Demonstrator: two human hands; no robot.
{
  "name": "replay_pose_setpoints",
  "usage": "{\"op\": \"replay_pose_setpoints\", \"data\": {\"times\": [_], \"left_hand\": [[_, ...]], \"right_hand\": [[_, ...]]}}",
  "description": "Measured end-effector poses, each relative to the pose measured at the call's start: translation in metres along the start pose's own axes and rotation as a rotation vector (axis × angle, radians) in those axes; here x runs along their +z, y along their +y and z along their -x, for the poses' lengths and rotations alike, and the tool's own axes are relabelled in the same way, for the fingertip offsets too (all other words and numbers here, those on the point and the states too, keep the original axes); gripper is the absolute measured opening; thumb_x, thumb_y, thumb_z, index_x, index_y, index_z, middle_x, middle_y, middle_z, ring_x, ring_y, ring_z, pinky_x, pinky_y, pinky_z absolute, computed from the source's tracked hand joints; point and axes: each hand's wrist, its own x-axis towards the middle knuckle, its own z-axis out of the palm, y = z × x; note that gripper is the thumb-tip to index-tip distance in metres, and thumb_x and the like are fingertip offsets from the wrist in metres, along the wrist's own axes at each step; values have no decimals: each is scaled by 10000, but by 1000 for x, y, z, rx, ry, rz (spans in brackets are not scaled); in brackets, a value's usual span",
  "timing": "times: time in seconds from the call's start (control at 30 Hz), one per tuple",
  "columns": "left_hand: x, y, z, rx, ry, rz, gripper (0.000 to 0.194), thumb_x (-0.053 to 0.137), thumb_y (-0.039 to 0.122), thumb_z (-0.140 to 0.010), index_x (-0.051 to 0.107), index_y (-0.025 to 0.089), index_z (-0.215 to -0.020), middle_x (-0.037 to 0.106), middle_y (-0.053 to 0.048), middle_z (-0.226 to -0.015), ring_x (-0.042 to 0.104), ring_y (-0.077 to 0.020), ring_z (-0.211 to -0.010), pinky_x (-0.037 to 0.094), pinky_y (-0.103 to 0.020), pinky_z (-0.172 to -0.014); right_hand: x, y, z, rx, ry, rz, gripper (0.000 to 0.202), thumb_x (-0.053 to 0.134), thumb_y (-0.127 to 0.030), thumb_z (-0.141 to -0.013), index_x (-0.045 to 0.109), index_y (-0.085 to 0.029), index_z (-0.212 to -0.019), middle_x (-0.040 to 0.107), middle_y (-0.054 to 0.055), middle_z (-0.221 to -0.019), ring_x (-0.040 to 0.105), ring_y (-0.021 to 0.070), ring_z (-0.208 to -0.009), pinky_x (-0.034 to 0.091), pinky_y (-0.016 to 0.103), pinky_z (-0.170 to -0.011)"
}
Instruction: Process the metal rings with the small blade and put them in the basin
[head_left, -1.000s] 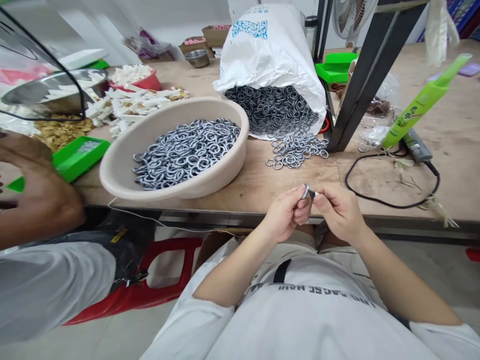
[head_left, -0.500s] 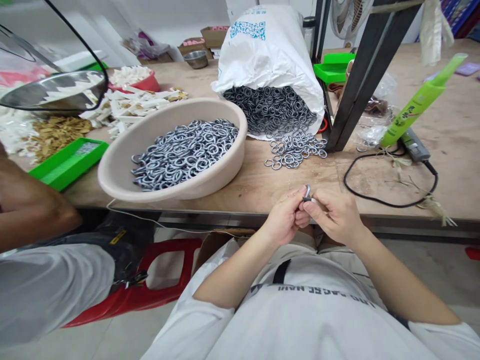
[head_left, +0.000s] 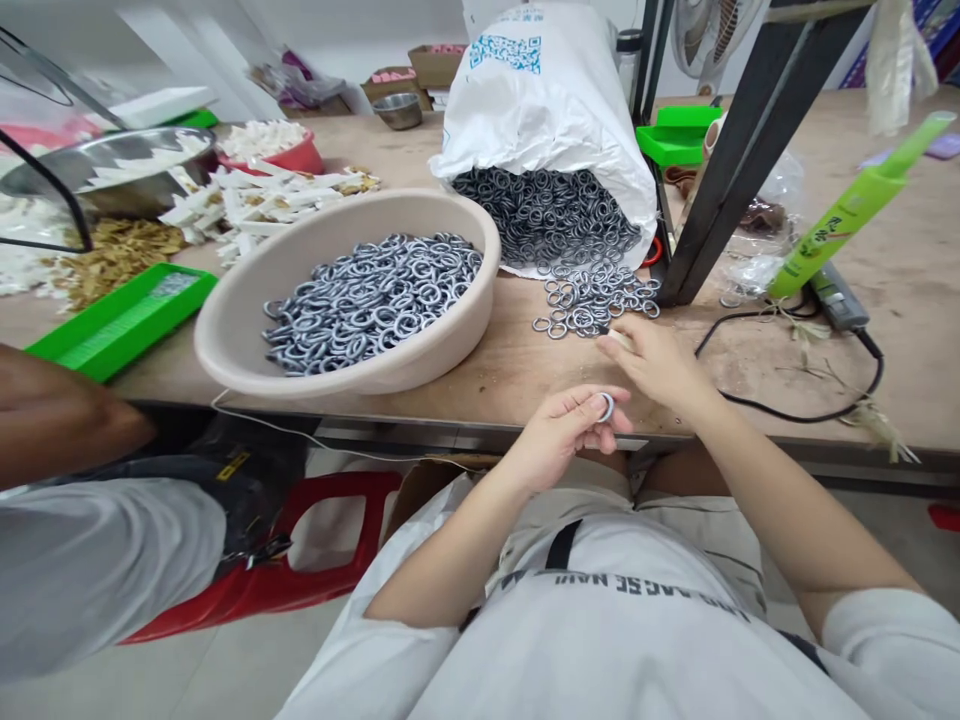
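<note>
My left hand (head_left: 561, 432) pinches one grey ring (head_left: 607, 407) between thumb and fingers, just over the table's front edge. Reaching forward, my right hand (head_left: 654, 362) is closed around a small tool (head_left: 621, 341) with a pale handle and a dark tip. That tip is at the near side of a loose pile of grey rings (head_left: 594, 298); whether it touches a ring I cannot tell. Behind the pile, more rings fill the mouth of a white sack (head_left: 544, 110) lying on its side. A beige basin (head_left: 420, 372) full of rings stands to the left.
A dark metal post (head_left: 724, 160) rises right of the pile. Beyond it are a green packet (head_left: 840, 220) and a black cable (head_left: 780, 412). Left lie a green tray (head_left: 112, 335) and white pieces (head_left: 247, 205). A co-worker's arm (head_left: 64, 420) rests at the left.
My hands have parted. The right has moved forward to the loose rings with the tool, while the left stays near the table edge with a ring. The view has shifted slightly.
</note>
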Motion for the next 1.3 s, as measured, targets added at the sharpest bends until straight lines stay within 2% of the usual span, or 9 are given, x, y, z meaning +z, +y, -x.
{"op": "replay_pose_setpoints", "data": {"times": [0.07, 0.23, 0.37, 0.47, 0.53, 0.67, 0.87, 1.1, 1.3], "left_hand": [[-11, 2, -1, 39, 91, 39, 374, 699, 317, -853, 664, 155, -1188, 705, -61, -932, 619, -85, -671, 516, -222, -684], [-31, 10, -2, 127, 289, 73, 244, 706, 279, -815, 686, 134, -1010, 659, -39, -893, 605, -91, -696, 517, -242, -716], [-33, 10, -15, 283, 395, -170, 292, 710, 366, -838, 671, 166, -1047, 637, -16, -894, 561, -83, -717, 463, -209, -707], [-24, 5, -26, 341, 307, -331, 316, 652, 465, -881, 670, 165, -979, 610, -5, -815, 522, -91, -698, 433, -209, -686], [-17, 2, -31, 355, 242, -325, 358, 617, 514, -893, 644, 159, -857, 590, -2, -772, 502, -90, -664, 418, -214, -656], [-8, -2, -30, 356, 233, -185, 368, 677, 517, -849, 582, 166, -788, 587, 12, -756, 489, -73, -624, 409, -206, -630], [-3, -2, -24, 220, 180, -5, 439, 826, 463, -715, 514, 181, -840, 585, 44, -672, 526, -69, -566, 430, -197, -588], [2, 2, -20, 124, 150, 119, 432, 862, 395, -684, 591, 154, -919, 568, 55, -670, 482, -36, -507, 448, -180, -540], [2, -9, -16, 180, 180, -76, 471, 710, 609, -772, 601, 151, -745, 570, 17, -625, 499, -73, -506, 425, -209, -490]], "right_hand": [[7, -9, -20, -26, -53, 194, 290, 585, -456, -928, 653, -211, -1068, 705, 87, -1038, 630, 235, -867, 356, 298, -658], [13, -7, -43, 39, -90, 322, 181, 586, -284, -904, 693, -153, -970, 693, 148, -1063, 626, 256, -868, 365, 323, -664], [-1, -2, -17, 45, -189, -292, 228, 568, -356, -912, 662, -164, -832, 609, 32, -718, 516, 156, -645, 341, 286, -600], [-8, -11, 13, 96, -365, -840, 330, 569, -492, -910, 656, -174, -906, 450, -50, -560, 373, 107, -501, 301, 263, -527], [-6, -19, 29, 142, -298, -991, 325, 606, -502, -888, 643, -180, -916, 463, -54, -582, 368, 101, -507, 311, 258, -526], [12, -32, 44, 153, 31, -925, 195, 585, -386, -920, 621, -197, -885, 615, 4, -816, 537, 133, -738, 423, 268, -705], [35, -37, 57, 139, 230, -787, 58, 624, -272, -884, 611, -215, -879, 593, 4, -795, 547, 161, -755, 442, 289, -701], [17, -31, 62, 22, 223, -835, 222, 597, -375, -933, 701, -215, -1047, 635, 46, -946, 605, 194, -920, 479, 348, -850], [13, -35, 57, 25, 134, -864, 242, 694, -449, -862, 676, -211, -902, 582, 18, -865, 585, 156, -722, 487, 318, -696]]}}
